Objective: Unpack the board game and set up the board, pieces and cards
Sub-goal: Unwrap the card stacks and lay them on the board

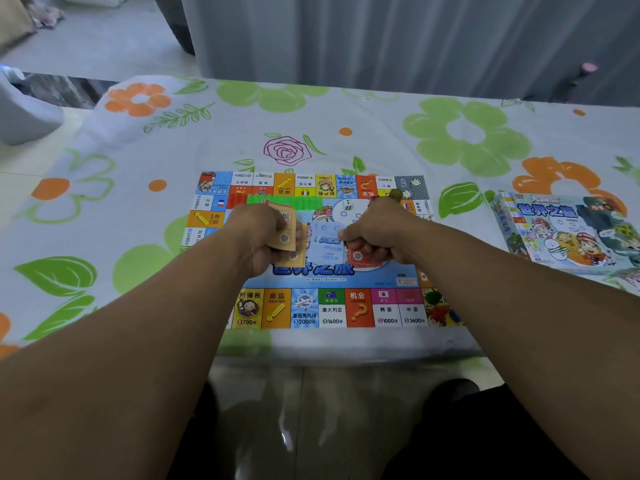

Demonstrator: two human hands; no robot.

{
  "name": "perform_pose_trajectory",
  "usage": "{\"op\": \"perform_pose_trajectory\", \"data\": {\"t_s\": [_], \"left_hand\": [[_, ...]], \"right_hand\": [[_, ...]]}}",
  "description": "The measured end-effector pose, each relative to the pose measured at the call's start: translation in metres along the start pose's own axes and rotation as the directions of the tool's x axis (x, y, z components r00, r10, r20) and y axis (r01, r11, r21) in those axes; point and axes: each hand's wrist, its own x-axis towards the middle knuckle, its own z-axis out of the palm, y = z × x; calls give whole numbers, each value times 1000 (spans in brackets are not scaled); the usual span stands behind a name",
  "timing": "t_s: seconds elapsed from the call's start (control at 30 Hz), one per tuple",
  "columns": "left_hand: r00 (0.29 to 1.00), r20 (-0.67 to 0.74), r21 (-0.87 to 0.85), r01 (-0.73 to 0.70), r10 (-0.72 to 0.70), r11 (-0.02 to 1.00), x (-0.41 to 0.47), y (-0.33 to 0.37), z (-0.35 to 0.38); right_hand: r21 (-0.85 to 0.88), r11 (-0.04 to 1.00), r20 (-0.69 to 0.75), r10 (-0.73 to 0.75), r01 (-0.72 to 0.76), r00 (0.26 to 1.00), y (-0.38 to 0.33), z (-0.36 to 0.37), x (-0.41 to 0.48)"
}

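- The left hand [256, 237] is curled round a small stack of tan cards [288, 237]. These are thin, flat paper rectangles with a printed mark on each face, slightly fanned so that several edges show.
- The right hand [377, 232] is fisted with knuckles up. Its fingers close on orange-red cards [358, 255] of the same flat paper kind, which poke out under the palm.
- Between the two hands lies a pale blue note [327, 245], a thin printed rectangle. Its left edge sits just beside the tan cards and its right edge meets the right hand's fingertips. Whether they pinch it cannot be told.
- Both hands are over the middle of the game board [304, 308], a flat, glossy rectangular sheet bordered with coloured squares. It is spread close to the near edge of the table.
- Just beyond the left hand, green plastic pieces [287, 202] form a ridged row on the board, with red plastic pieces [237, 199] at its left end.
- A white die [347, 205] rests on the board beyond the gap between the hands, nearer the right one.
- The game box [568, 233], cardboard printed with cartoon figures, lies flat well to the right, apart from the board.
- A tablecloth [467, 133] patterned with green and orange flowers covers the table.
- A grey curtain [381, 36] hangs in folds behind the table.
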Motion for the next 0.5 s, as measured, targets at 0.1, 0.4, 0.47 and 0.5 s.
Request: {"op": "perform_pose_trajectory", "data": {"t_s": [0.1, 0.4, 0.47, 0.5], "left_hand": [[1000, -22, 24, -13, 14, 1000, 0, -1, 1], [1000, 5, 105, -13, 12, 994, -1, -1, -9], [1000, 20, 112, -16, 14, 994, -4, -1, -11], [1000, 22, 112, -17, 14, 994, -5, 0, -11]], "right_hand": [[0, 1000, -14, -25, 25, 1000, -1, 0, 1], [158, 977, 179, -173, 146, 969, -24, 30, -6], [161, 976, 187, -174, 145, 967, -28, 38, -6], [154, 977, 178, -173, 146, 969, -30, 40, -5]]}}
